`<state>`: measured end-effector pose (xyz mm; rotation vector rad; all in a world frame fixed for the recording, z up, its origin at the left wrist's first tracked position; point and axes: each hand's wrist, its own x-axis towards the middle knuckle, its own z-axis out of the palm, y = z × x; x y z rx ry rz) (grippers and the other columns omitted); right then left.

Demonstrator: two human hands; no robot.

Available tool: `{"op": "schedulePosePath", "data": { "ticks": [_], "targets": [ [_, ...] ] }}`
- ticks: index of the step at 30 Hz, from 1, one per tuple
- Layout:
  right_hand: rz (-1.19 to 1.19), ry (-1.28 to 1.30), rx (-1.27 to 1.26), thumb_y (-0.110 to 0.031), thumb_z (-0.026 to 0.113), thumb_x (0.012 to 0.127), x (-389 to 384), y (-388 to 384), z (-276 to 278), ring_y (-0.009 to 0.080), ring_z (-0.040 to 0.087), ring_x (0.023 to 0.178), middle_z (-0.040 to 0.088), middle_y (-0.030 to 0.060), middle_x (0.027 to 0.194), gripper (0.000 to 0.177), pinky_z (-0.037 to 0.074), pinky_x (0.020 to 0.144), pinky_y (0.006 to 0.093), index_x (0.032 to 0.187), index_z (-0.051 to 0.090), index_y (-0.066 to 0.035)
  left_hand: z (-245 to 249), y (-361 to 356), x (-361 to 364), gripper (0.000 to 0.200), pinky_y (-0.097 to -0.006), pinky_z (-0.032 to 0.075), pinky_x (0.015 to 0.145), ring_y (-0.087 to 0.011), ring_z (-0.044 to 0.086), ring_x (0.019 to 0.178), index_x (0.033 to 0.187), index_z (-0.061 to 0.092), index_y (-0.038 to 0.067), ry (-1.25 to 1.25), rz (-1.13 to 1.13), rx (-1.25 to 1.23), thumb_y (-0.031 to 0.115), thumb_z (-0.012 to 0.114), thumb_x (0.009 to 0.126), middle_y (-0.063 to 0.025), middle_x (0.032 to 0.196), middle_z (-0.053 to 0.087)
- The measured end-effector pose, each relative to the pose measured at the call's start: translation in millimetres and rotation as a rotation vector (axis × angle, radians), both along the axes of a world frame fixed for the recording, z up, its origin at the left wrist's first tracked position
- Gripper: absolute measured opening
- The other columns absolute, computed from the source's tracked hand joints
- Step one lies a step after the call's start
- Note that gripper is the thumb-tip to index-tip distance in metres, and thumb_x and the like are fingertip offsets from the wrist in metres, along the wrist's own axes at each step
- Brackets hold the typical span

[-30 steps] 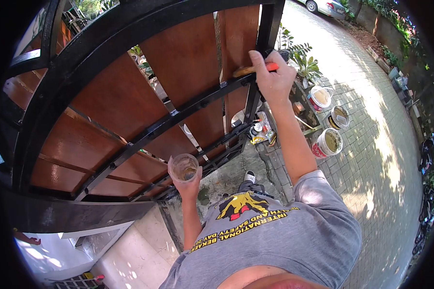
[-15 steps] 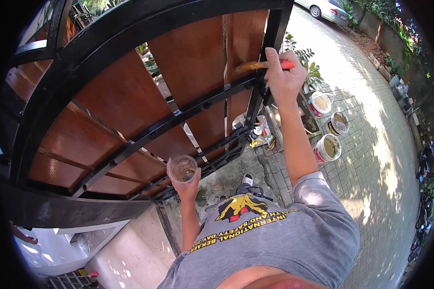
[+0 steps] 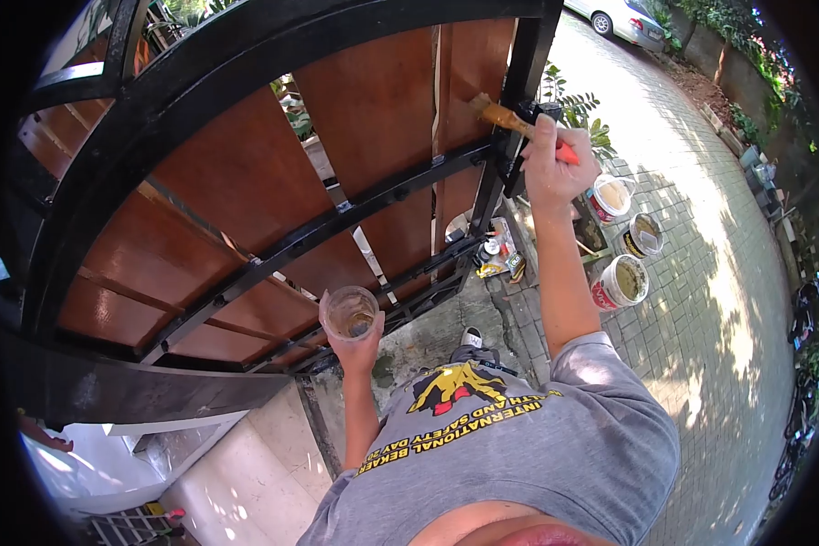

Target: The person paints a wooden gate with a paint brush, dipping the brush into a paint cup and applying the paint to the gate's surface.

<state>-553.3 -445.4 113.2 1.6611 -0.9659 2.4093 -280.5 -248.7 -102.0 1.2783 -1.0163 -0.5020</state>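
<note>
My right hand (image 3: 560, 171) is closed round the red-ended handle of a paintbrush (image 3: 502, 116). Its bristles lie at a reddish-brown wooden panel (image 3: 475, 77) near the right end of a black metal gate (image 3: 409, 178). Lower down, my left hand (image 3: 355, 350) is wrapped round a clear plastic cup (image 3: 350, 312) from below, with a little brownish liquid at its bottom. The cup is upright, close in front of the gate's lower boards.
Several buckets, one of them white and red (image 3: 621, 282), stand on the paved driveway (image 3: 692, 328) to the right. Cans and packets (image 3: 496, 250) sit by the gate's foot. Potted plants (image 3: 573, 109) grow behind it. A silver car (image 3: 623, 23) is parked at the top.
The brush has tilted, its bristles now pointing up and left on the end panel, with my right hand slightly lower and further right. The cup has stayed in my left hand.
</note>
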Motion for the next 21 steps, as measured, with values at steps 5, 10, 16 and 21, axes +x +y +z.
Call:
{"op": "schedulePosePath", "data": {
  "ticks": [5, 10, 16, 21],
  "targets": [
    [-0.222, 0.229, 0.019, -0.019, 0.088, 0.085, 8.2, 9.0, -2.5, 0.0131, 0.042, 0.04, 0.045, 0.0026, 0.048, 0.04, 0.036, 0.043, 0.0255, 0.064, 0.056, -0.006, 0.6, 3.7, 2.8, 0.104, -0.037, 0.048, 0.105, -0.0223, 0.056, 0.123, 0.155, 0.033, 0.005, 0.001, 0.022, 0.005, 0.011, 0.093, 0.071, -0.0109, 0.138, 0.053],
    [-0.318, 0.194, 0.134, -0.024, 0.087, 0.086, 4.5, -12.1, 4.2, 0.0146, 0.04, 0.04, 0.044, 0.0028, 0.047, 0.045, 0.037, 0.044, 0.0269, 0.062, 0.054, -0.007, -0.6, 10.5, 3.3, 0.103, -0.0369, 0.048, 0.106, -0.0227, 0.055, 0.125, 0.155, 0.033, 0.005, 0.032, 0.029, 0.02, 0.011, 0.093, 0.071, -0.0107, 0.139, 0.053],
    [-0.16, 0.188, 0.213, -0.032, 0.084, 0.088, 31.6, -15.9, 17.1, 0.0149, 0.039, 0.042, 0.046, 0.005, 0.048, 0.047, 0.039, 0.046, 0.0296, 0.066, 0.054, -0.003, -8.2, 12.0, 4.7, 0.102, -0.0372, 0.048, 0.106, -0.0232, 0.056, 0.125, 0.154, 0.033, 0.005, 0.0, 0.024, 0.047, 0.009, 0.093, 0.071, -0.0112, 0.14, 0.053],
    [0.072, -0.051, 0.349, -0.031, 0.082, 0.091, 33.9, -28.3, 6.0, 0.0069, 0.042, 0.049, 0.048, 0.0025, 0.05, 0.048, 0.038, 0.048, 0.0281, 0.066, 0.054, -0.001, -7.1, 10.4, 1.5, 0.104, -0.0372, 0.047, 0.107, -0.0232, 0.055, 0.126, 0.155, 0.032, 0.005, -0.01, 0.019, 0.047, 0.01, 0.093, 0.071, -0.0113, 0.141, 0.052]
  ]
}}
